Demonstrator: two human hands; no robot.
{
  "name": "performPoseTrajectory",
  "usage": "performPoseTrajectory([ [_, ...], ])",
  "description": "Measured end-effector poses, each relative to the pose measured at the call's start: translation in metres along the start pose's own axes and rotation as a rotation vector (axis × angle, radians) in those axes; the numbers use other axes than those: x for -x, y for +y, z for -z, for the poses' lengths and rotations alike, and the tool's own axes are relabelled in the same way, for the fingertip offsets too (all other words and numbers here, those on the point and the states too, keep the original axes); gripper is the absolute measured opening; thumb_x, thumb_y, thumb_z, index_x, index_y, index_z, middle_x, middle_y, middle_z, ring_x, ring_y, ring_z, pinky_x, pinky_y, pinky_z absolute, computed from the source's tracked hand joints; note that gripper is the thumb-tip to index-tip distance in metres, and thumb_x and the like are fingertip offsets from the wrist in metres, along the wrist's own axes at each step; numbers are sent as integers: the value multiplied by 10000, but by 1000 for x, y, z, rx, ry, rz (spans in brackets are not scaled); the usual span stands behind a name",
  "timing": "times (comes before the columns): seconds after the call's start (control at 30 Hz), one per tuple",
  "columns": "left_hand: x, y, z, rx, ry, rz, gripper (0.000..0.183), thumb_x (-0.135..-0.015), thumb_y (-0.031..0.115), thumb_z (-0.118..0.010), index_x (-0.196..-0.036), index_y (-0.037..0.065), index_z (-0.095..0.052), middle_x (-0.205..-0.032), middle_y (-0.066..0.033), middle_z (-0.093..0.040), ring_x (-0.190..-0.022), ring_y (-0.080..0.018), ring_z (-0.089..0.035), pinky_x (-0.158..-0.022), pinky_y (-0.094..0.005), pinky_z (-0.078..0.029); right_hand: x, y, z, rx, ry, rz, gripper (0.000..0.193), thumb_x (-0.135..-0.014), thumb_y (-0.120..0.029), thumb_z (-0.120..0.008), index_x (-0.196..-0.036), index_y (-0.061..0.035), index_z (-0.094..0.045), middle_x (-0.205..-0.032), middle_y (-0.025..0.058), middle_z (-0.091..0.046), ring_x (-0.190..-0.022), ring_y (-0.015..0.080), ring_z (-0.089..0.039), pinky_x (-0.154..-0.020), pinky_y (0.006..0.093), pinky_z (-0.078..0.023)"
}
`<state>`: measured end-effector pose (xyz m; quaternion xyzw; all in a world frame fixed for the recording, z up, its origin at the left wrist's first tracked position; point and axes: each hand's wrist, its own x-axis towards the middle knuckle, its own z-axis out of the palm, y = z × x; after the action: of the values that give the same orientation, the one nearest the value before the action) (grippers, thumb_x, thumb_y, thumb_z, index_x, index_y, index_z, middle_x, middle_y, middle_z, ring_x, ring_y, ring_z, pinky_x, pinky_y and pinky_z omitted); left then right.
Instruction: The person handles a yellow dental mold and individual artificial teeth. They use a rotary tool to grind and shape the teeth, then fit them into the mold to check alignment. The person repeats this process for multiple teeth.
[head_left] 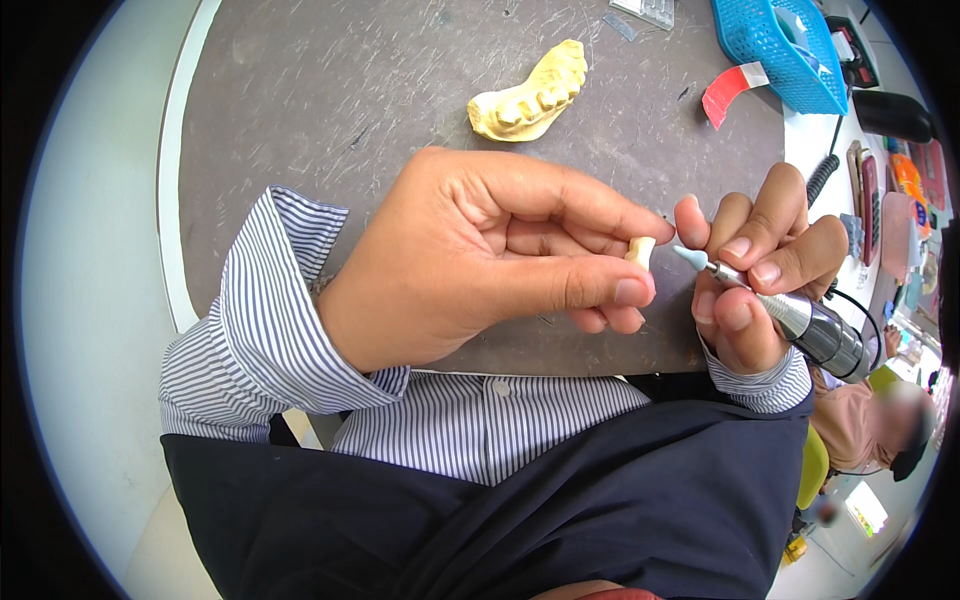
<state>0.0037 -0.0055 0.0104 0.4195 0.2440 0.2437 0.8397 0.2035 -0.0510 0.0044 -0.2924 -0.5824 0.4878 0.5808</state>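
Between the thumb and forefinger of my left hand (480, 255) is a small cream-coloured tooth piece (640, 250), pinched at its lower part. My right hand (765, 265) grips a dental handpiece (815, 325) with a silver nose and dark body, held like a pen. Its pointed pale-blue grinding tip (690, 257) faces the tooth piece, a small gap apart. Whether the tip is spinning, I cannot tell. Beyond my left hand, a yellow plaster dental model (530, 97), a curved row of teeth, lies on the brown tabletop (330, 110).
At the far right stands a blue perforated basket (780, 55) with things in it. A red and white strip (732, 93) lies beside it. A coiled black cord (823, 178) runs along the right. Further right, another person (860, 430) sits near cluttered benches.
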Motion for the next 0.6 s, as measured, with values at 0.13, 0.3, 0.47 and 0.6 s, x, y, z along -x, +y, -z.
performPoseTrajectory([
  [0.13,0,-4,2,-21,6,-35,292,-772,-30,-611,-1058,-58,-561,-831,-151,-632,-719,-169,-649,-599,-205,-522,0,1,1,-5,11,-12,221,-734,-66,-664,-805,-76,-455,-831,75,-450,-600,103,-484,-898,367,-467],
  [0.3,-1,-6,3,-61,11,-84,310,-759,-48,-618,-1064,-52,-562,-838,-147,-634,-727,-156,-647,-622,-199,-521,1,0,2,14,66,-46,206,-757,-115,-644,-804,-74,-448,-825,75,-444,-594,102,-464,-892,365,-466],
  [0.47,-1,-1,1,-48,15,-71,318,-760,-56,-611,-1074,-49,-559,-851,-148,-635,-731,-153,-646,-647,-202,-523,-1,-2,4,-34,95,-85,196,-767,-127,-630,-797,-76,-443,-825,74,-444,-588,92,-445,-899,366,-455],
  [0.6,0,-1,1,-27,23,-54,321,-759,-55,-612,-1076,-48,-559,-857,-150,-635,-731,-155,-646,-651,-206,-527,-1,-1,4,-11,121,-76,181,-765,-108,-609,-785,-70,-433,-823,75,-442,-592,89,-433,-894,366,-448],
])
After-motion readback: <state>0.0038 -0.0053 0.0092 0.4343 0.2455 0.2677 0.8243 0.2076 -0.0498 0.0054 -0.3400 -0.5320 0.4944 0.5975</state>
